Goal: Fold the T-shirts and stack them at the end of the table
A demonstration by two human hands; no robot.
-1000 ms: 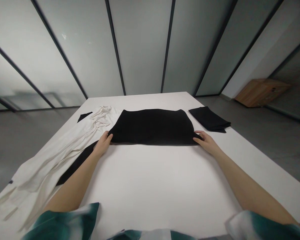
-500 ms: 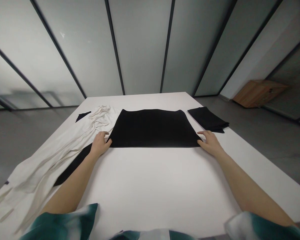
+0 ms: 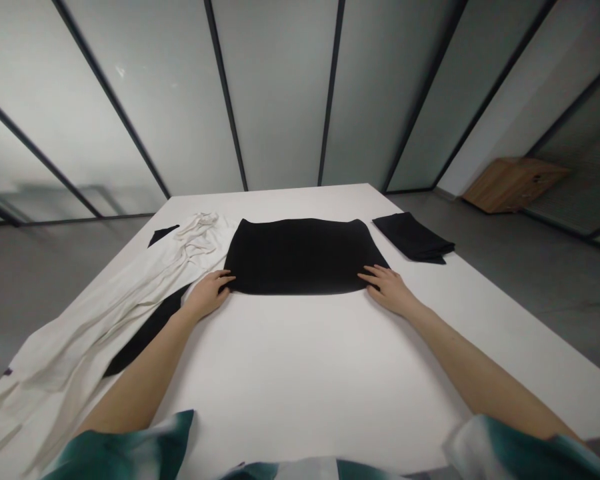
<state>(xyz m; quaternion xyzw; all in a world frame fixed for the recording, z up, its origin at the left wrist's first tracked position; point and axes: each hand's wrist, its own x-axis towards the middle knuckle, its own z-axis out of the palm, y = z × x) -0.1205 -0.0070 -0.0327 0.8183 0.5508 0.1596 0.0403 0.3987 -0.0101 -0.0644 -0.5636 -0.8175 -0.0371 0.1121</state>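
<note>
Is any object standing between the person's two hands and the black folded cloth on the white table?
Nothing stands in the way. The left hand and the right hand both touch the near edge of the black folded cloth directly. The crumpled white garment lies off to the left side, not between them.

A white counter [image 3: 305, 373] was occupied by a flattened black garment [image 3: 297, 257] at its middle, with a folded black cloth [image 3: 413, 237] laid just beside it to the right. A rumpled cream garment [image 3: 115, 313] was spread along the left edge.
</note>
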